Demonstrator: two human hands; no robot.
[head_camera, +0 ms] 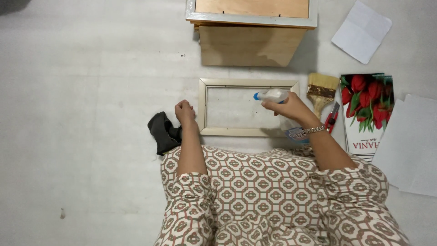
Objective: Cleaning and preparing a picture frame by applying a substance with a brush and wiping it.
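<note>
Right hand [291,108]: yours, closed around a clear spray bottle [274,95] with a blue nozzle, held over the right end of the frame.
Left hand [184,111]: curled into a fist at the frame's left edge, touching or just beside it; nothing visible in it, black cloth [162,133] just left of the wrist.
Wooden cabinet [248,43]: stands beyond the frame, pale plywood, grey rim on top.
Frame [248,109]: cream rectangle flat on the floor, right in front of your knees.
Risk, overspray: nozzle points left along the frame; mist could reach the cabinet.
Risk, drip: your bottle sits near the paper on the right; runoff could wet it.
Risk, slide: frame could shift if your left fist isn't bracing it.
Flower package [366,114]: tall flat rectangle right of the brush, red tulips on dark green, white band with lettering at the bottom.
White sheets [412,146]: plain, far right; one more creased sheet [362,31] top right.
Brush [321,93]: wide, wooden handle, between frame and package.
Bottle label [296,134]: small, blue and white, below your wrist.
</note>
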